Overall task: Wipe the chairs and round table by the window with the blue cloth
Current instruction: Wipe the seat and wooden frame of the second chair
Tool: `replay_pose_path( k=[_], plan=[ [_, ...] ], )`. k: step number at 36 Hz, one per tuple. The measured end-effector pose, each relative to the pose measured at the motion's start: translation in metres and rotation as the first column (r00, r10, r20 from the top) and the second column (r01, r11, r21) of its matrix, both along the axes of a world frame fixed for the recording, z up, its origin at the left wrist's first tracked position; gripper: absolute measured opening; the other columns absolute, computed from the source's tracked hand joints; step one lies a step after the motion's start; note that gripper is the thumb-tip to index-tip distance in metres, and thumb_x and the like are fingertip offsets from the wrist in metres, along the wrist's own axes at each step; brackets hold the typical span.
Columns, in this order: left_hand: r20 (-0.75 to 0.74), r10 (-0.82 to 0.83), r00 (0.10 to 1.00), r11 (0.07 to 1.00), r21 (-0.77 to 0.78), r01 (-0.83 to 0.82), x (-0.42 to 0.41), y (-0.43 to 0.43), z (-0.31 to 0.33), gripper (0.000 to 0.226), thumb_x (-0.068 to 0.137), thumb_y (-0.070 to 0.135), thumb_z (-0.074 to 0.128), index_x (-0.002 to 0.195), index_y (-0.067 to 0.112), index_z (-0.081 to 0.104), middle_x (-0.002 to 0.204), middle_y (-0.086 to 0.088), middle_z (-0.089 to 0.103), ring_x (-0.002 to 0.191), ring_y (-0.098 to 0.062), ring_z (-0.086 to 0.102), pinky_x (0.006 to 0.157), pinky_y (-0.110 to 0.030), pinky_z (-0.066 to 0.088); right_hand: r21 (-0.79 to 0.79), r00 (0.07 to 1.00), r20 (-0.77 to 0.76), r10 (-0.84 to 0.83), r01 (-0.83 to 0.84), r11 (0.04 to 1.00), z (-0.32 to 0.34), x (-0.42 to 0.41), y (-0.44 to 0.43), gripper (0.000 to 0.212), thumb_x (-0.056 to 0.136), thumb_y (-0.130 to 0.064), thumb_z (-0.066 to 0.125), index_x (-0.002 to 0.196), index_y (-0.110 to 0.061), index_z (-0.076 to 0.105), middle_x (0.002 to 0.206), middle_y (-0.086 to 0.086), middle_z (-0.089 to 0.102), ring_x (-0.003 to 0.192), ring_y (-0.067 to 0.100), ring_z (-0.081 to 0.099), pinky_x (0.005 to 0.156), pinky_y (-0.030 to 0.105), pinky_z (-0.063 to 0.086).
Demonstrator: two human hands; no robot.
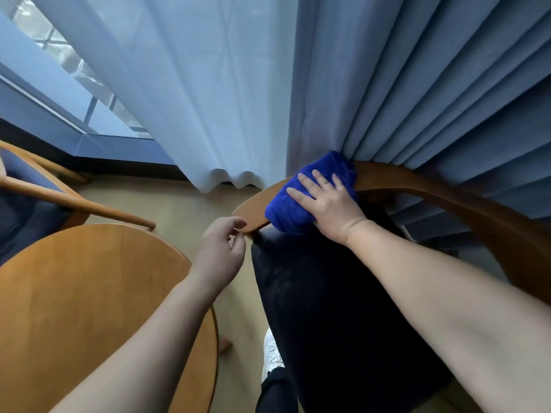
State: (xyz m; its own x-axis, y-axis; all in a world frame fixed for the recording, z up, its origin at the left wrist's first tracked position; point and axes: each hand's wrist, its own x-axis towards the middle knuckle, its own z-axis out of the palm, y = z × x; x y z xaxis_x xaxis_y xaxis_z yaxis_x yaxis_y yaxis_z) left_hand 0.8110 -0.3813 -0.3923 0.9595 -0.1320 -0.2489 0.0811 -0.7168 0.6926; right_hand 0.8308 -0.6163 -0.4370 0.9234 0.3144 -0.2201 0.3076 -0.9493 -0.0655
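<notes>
right hand [328, 204] flat, fingers straight, pressing plush blue cloth [286, 213] onto curved, glossy wooden chair rail [417, 186] | left hand [220, 251] loosely curled, holding nothing, just beside the rail's end | smooth round wooden table [89, 293] lower left | pleated curtain [417, 84] behind the chair

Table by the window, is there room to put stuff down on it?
Yes, the round table is bare on top, from the left arm to the far chair. A narrow floor strip runs between table and dark seat. The chair rail is crowded: right hand, blue cloth, curtain.
</notes>
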Motion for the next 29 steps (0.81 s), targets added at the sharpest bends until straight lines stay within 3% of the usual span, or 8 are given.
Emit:
replay_pose_path(
  k=[11, 14, 17, 22, 29],
  plan=[
    [-0.009, -0.093, 0.996, 0.995, -0.022, 0.092, -0.004, -0.049, -0.003, 0.024, 0.089, 0.005, 0.053, 0.107, 0.015, 0.064, 0.102, 0.004, 0.061, 0.091, -0.011, 0.058, 0.084, -0.024, 0.047, 0.053, 0.993, 0.027, -0.114, 0.113, 0.992, -0.007, -0.009, -0.067, 0.071, 0.063, 0.006, 0.075, 0.13, -0.012, 0.059, 0.135, 0.024, 0.052, 0.116, 0.051, 0.053, 0.089, 0.067, 0.04],
    [-0.005, -0.113, 0.994, 0.993, -0.02, 0.112, -0.004, -0.062, -0.006, 0.025, 0.087, 0.003, 0.053, 0.105, 0.015, 0.064, 0.101, 0.004, 0.063, 0.088, -0.01, 0.059, 0.084, -0.024, 0.048, 0.085, 0.984, 0.011, -0.177, 0.175, 0.981, -0.002, -0.012, -0.086, 0.073, 0.078, 0.004, 0.062, 0.145, -0.016, 0.04, 0.151, 0.025, 0.03, 0.132, 0.047, 0.037, 0.107, 0.058, 0.029],
    [-0.007, -0.129, 0.992, 0.991, -0.03, 0.129, -0.005, -0.075, -0.005, 0.026, 0.086, 0.002, 0.052, 0.104, 0.017, 0.064, 0.101, 0.004, 0.063, 0.088, -0.012, 0.059, 0.083, -0.026, 0.049, 0.067, 0.972, -0.024, -0.235, 0.236, 0.969, -0.002, -0.014, -0.105, 0.077, 0.084, -0.003, 0.058, 0.151, -0.021, 0.024, 0.156, 0.025, 0.01, 0.14, 0.043, 0.025, 0.115, 0.048, 0.019],
    [-0.061, -0.166, 0.984, 0.986, -0.034, 0.164, -0.007, -0.094, -0.002, 0.025, 0.089, 0.007, 0.053, 0.106, 0.022, 0.063, 0.104, 0.008, 0.062, 0.093, -0.008, 0.058, 0.085, -0.027, 0.05, -0.01, 0.952, -0.062, -0.299, 0.299, 0.954, 0.002, -0.025, -0.134, 0.086, 0.083, -0.016, 0.063, 0.153, -0.028, 0.014, 0.159, 0.016, 0.005, 0.146, 0.032, 0.006, 0.115, 0.052, 0.013],
    [-0.088, -0.214, 0.973, 0.977, 0.002, 0.215, -0.013, -0.124, 0.001, 0.026, 0.09, 0.008, 0.051, 0.11, 0.02, 0.063, 0.106, 0.007, 0.062, 0.095, -0.01, 0.058, 0.087, -0.029, 0.05, -0.084, 0.92, -0.093, -0.38, 0.373, 0.924, 0.006, -0.052, -0.176, 0.094, 0.083, -0.008, 0.063, 0.153, -0.029, 0.005, 0.16, 0.013, -0.002, 0.147, 0.032, 0.001, 0.115, 0.052, 0.013]
  ],
)
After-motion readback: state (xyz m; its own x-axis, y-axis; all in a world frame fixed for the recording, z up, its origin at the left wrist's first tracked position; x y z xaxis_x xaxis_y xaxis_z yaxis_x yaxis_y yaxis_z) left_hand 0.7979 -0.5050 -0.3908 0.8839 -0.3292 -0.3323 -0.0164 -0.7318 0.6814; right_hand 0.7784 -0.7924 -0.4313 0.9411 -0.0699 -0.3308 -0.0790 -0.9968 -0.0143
